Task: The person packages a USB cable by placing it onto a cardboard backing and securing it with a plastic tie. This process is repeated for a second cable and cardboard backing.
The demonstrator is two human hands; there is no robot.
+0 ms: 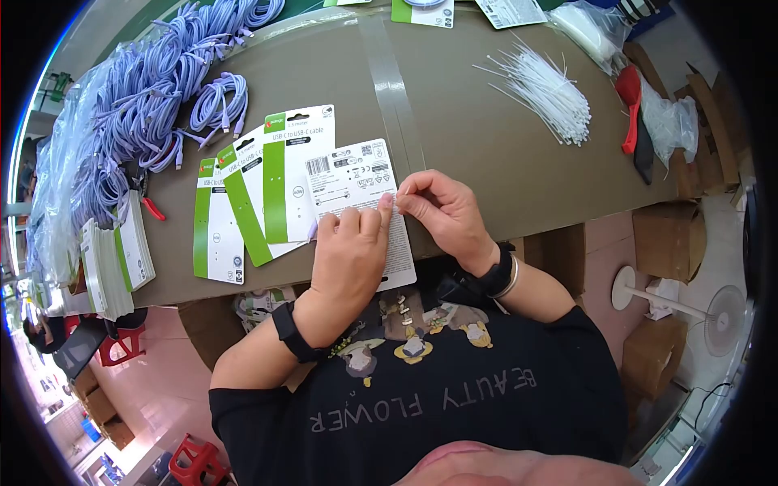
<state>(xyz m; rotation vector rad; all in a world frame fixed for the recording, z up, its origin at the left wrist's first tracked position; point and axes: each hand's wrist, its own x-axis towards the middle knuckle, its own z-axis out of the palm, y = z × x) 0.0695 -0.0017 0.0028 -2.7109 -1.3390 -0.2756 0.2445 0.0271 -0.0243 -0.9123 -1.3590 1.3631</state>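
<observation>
A white cable packaging card point(352, 174) lies back side up near the table's front edge, showing a barcode and printed symbols. My left hand point(350, 255) is closed over it, fingers bent on its face and thumb near its right edge. Beside that thumb, my right hand point(446, 212) pinches thumb and forefinger together at the card's edge; whatever is between the fingertips is too small to make out. A bit of purple cable point(313, 230) shows by the left fingers. Left of this card, several green-and-white cards point(297, 174) labelled USB-C to USB-C cable lie fanned out, overlapping.
Bundled purple cables point(154, 105) are heaped at the left, with one coil point(219, 104) apart. Red-handled pliers point(152, 208) lie by a stack of cards point(105, 267). White zip ties point(543, 93) spread at back right, near a red-handled tool point(630, 105).
</observation>
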